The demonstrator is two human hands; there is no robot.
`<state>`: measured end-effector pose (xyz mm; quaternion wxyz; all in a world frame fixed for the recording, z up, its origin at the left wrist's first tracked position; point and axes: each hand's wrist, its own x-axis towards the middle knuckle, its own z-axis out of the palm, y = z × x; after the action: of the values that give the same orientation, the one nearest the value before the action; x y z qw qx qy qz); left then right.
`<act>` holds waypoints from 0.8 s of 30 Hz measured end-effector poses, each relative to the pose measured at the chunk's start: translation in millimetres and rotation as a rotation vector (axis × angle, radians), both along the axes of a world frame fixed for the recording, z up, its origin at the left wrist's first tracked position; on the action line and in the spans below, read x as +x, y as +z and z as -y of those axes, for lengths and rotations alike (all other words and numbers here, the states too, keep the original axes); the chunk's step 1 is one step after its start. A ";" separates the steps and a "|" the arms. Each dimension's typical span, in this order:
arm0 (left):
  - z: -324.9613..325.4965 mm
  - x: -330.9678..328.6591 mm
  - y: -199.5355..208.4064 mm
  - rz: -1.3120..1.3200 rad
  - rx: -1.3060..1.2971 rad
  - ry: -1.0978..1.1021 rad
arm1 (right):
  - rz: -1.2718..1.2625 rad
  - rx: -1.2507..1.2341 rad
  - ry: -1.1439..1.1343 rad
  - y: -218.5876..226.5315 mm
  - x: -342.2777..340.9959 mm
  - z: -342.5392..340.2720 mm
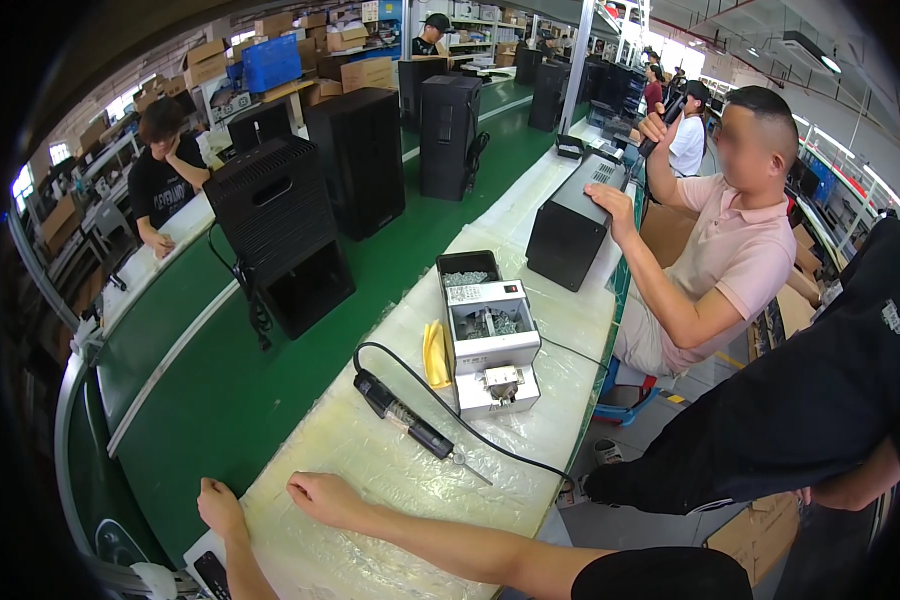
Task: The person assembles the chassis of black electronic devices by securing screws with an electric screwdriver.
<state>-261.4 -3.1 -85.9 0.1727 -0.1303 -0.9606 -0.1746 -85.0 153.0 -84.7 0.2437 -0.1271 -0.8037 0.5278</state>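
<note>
Left hand [220, 507]: bare, loosely closed, knuckles up, forearm rising from the lower edge. Right hand [322, 497]: curled into a loose fist, forearm stretched across from the lower right, grip empty.

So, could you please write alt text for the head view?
The person's left hand and right hand rest, fists loosely closed and empty, on a plastic-covered workbench near a corded electric screwdriver and a white screw tray.
</note>
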 end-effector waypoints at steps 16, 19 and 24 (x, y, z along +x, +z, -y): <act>0.2 -0.7 -1.3 0.009 0.002 -0.002 | 0.007 -0.016 0.002 3.2 1.6 -0.6; -0.7 0.4 -0.1 0.010 -0.002 0.001 | 0.013 -0.009 0.005 1.9 0.9 -0.9; -0.1 0.2 1.3 0.012 0.006 0.000 | 0.015 -0.014 0.003 2.2 0.6 0.2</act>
<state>-261.2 -3.0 -84.7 0.1673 -0.1286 -0.9611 -0.1783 -84.4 152.8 -82.4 0.2358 -0.1315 -0.8021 0.5327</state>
